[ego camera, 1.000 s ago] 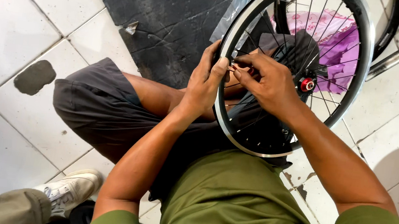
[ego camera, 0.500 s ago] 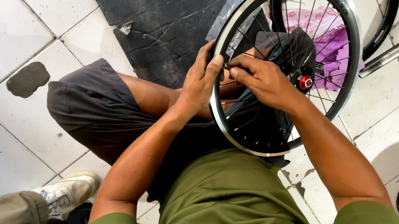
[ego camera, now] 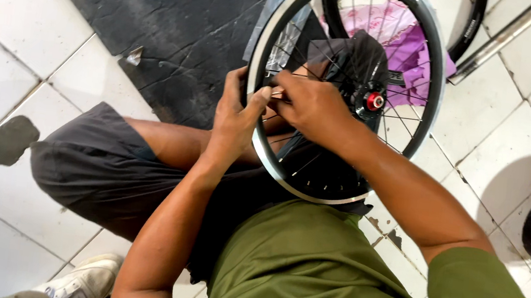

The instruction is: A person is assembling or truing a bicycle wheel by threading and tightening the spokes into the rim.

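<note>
Head view: purple plastic bag (ego camera: 411,42) lies crumpled on the floor beyond the fingers, seen thru the spokes; no label legible. Bike wheel (ego camera: 270,50) stands upright on the person's lap, silver rim, black spokes, black hub w/ red cap (ego camera: 374,101) just right of the fingers. Left hand (ego camera: 234,115) wraps the rim, thumb pressed on it. Right hand (ego camera: 313,108) reaches inside the rim, fingertips pinched on a small spoke part (ego camera: 276,93) next to the left thumb.

black rubber mat (ego camera: 180,19) | purple bag (ego camera: 417,43) | white shoe (ego camera: 80,284) | metal tube (ego camera: 504,40)
</note>
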